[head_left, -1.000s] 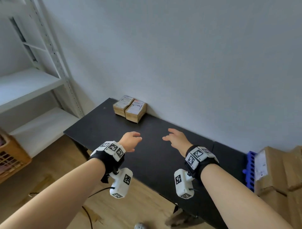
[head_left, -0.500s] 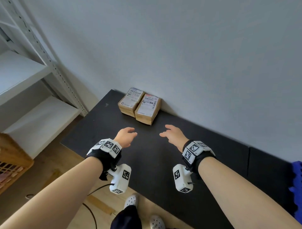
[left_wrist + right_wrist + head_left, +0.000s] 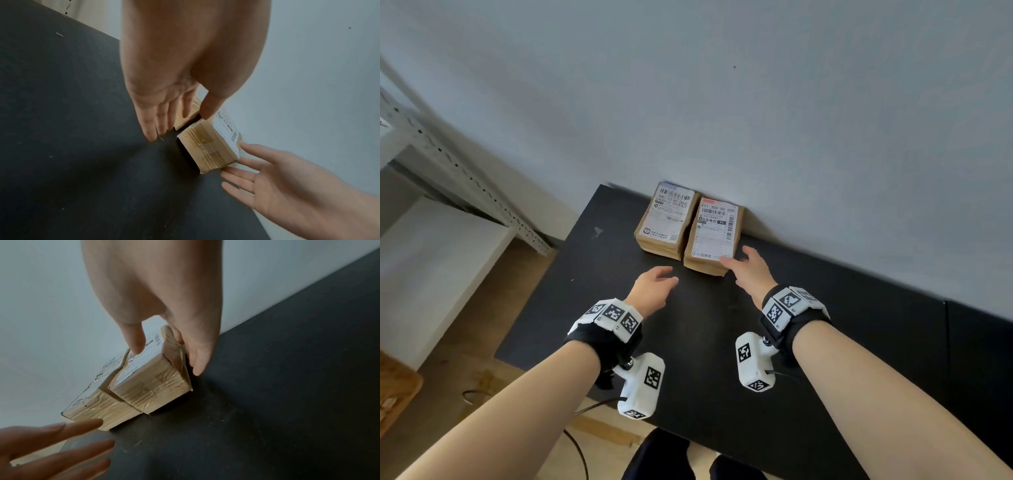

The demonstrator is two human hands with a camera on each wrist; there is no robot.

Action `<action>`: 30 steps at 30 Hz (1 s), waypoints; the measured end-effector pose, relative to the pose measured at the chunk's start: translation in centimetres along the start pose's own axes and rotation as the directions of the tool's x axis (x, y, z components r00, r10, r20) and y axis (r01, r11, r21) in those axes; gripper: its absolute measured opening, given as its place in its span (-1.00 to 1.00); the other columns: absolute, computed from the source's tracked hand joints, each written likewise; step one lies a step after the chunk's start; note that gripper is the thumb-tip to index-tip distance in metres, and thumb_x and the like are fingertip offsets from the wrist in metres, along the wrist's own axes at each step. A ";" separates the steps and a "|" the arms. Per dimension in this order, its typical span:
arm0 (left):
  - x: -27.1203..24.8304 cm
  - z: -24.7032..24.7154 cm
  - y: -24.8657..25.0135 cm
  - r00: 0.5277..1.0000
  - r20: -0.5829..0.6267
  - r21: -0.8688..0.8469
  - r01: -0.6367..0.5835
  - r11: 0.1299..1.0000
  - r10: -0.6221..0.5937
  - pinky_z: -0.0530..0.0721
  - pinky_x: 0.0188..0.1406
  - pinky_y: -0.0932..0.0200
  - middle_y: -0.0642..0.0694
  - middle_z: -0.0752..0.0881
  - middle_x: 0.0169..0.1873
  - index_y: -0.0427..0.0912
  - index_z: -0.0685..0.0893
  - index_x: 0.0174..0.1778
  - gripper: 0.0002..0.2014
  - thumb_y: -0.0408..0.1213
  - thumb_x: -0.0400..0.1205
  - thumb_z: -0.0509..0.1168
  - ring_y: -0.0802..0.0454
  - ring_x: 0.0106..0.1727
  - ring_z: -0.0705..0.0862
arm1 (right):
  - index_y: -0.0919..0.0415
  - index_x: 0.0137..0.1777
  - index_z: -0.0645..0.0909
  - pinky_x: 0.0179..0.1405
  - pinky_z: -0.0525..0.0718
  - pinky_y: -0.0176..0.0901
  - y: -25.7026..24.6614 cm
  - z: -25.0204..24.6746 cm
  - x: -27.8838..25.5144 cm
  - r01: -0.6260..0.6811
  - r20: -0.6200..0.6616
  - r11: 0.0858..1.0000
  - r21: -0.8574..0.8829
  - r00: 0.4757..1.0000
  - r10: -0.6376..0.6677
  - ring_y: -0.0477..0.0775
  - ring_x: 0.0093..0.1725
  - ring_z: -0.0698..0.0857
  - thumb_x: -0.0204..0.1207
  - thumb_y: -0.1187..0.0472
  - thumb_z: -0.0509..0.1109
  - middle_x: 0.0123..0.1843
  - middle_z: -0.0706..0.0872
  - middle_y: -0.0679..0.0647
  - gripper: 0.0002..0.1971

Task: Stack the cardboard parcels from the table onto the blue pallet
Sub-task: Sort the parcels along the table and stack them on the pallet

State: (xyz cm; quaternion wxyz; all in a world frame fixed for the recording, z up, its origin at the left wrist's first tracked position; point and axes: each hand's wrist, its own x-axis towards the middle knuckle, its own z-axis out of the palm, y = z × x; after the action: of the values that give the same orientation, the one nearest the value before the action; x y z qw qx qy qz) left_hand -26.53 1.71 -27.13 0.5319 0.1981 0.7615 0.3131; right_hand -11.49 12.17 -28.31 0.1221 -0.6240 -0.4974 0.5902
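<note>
Two taped cardboard parcels with white labels lie side by side on the black table (image 3: 722, 359), against the wall. My right hand (image 3: 736, 255) reaches the near right corner of the right parcel (image 3: 714, 233). Its thumb (image 3: 135, 344) lies over the label and its straight fingers (image 3: 199, 356) run down the parcel's right side. My left hand (image 3: 671, 275) hovers open just in front of the left parcel (image 3: 666, 219), touching nothing. In the left wrist view its fingers (image 3: 156, 123) point at the gap between the parcels. The blue pallet is out of view.
The grey wall (image 3: 791, 120) stands directly behind the parcels. White metal shelving (image 3: 431, 257) stands left of the table. A wicker basket (image 3: 397, 394) and a cable (image 3: 578, 445) lie on the wooden floor below.
Both hands have moved forward to the parcels, and the right hand now touches the right parcel. The view has swung left, so the pallet and its boxes are gone.
</note>
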 end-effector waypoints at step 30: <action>1.8 1.2 1.8 0.961 0.213 -0.035 -0.173 0.984 0.176 0.37 0.42 0.11 -0.07 0.44 0.50 -0.08 0.17 0.62 -0.44 -0.40 0.70 0.14 0.02 0.53 0.39 | 0.10 0.56 0.31 0.40 0.55 0.13 1.0 0.6 0.4 0.007 -0.030 0.989 0.148 1.000 -0.002 0.10 0.41 0.56 0.53 0.40 0.37 0.43 0.58 0.12 -0.38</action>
State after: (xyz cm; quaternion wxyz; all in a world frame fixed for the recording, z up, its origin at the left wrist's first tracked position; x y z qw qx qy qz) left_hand -26.14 4.50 -27.38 0.5831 0.2928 0.6764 0.3417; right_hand -11.60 11.76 -29.51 0.1768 -0.6207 -0.4518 0.6159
